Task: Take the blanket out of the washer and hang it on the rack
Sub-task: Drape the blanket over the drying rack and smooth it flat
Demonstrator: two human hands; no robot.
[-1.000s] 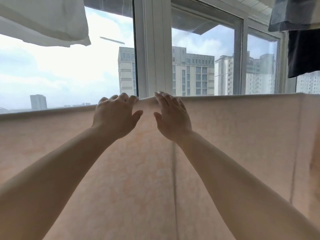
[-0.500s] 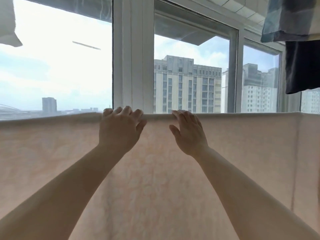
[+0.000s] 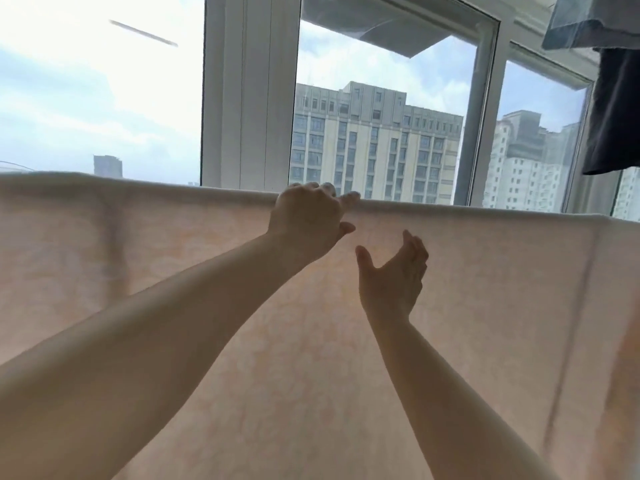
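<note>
A pale pink blanket [image 3: 138, 258] hangs spread wide across the whole view, draped over a rail that it hides. Its top fold runs level from left to right. My left hand [image 3: 308, 220] rests on that top fold near the middle, fingers curled over the edge. My right hand [image 3: 394, 275] hovers just below the fold and a little to the right, off the cloth, fingers apart and palm turned inward, holding nothing.
Behind the blanket stands a large window with a thick white frame post [image 3: 249, 91]. At the upper right hang a dark garment [image 3: 613, 112] and a blue checked cloth [image 3: 595, 19]. Apartment buildings show through the glass.
My right hand has come off the top fold and dropped lower, opening. My left hand has slid right along the fold. The view has swung to the left.
</note>
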